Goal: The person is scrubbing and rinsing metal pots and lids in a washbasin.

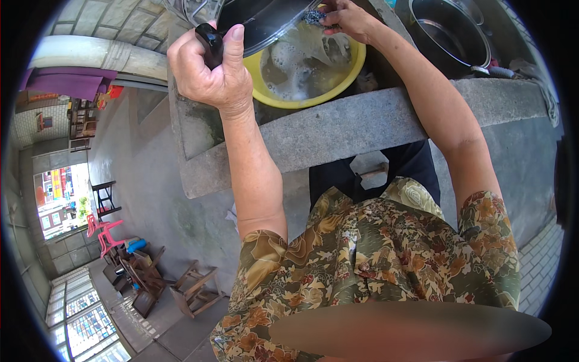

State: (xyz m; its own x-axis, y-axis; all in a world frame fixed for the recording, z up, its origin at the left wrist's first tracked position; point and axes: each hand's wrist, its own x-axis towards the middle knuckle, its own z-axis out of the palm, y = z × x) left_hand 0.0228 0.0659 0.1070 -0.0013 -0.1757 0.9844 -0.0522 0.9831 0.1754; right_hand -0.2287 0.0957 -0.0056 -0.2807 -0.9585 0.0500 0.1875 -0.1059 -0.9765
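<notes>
My left hand (212, 72) is closed around the black handle (210, 43) of a dark metal pan (267, 20). The pan is tilted over a yellow plastic basin (307, 105), and its far part runs out of the picture. Cloudy, foamy water (294, 72) fills the basin. From near the pan's rim, a sheet of water (316, 43) falls into it. Between the fingers of my right hand (355, 20) is a metal wire scourer (313, 17), right beside the pan's rim.
The basin stands inside a concrete sink with a thick front ledge (344, 129). To the right is a large metal pot (448, 40), with a brush (501, 72) and a rag (547, 97) near it. Wooden stools (194, 289) and a pink plastic chair (107, 235) stand on the floor at left.
</notes>
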